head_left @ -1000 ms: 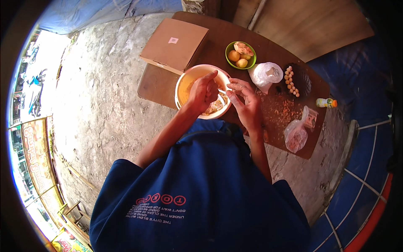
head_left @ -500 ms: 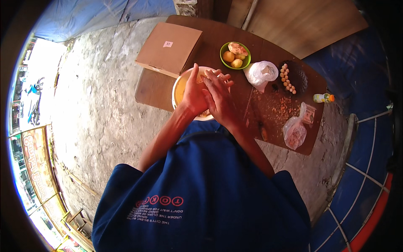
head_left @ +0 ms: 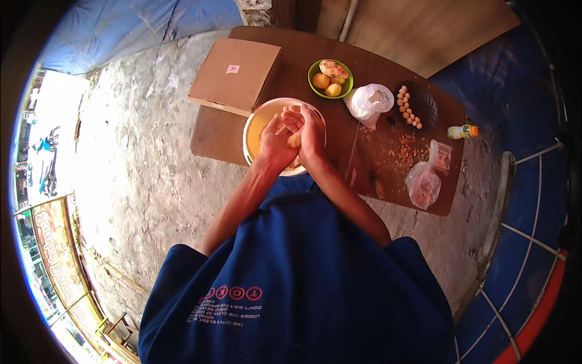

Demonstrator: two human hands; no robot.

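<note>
Over the white basin with yellowish-orange content, both my hands are cupped together, palms facing. A small tan lump shows between them, partly hidden by the fingers; its material cannot be made out. My left hand lies under and beside it with fingers curled. My right hand closes against it from the right side. Several pale round balls sit in a curved row along a dark round dish farther right on the table.
On the brown table stand a cardboard box, a green bowl of yellow fruit, a white plastic bag and a small bottle. Reddish scraps lie near a clear bag of pinkish content.
My palms were pressed flat, right over left with fingers stretched. Now they are cupped, and the tan lump shows between them. The view has shifted slightly.
</note>
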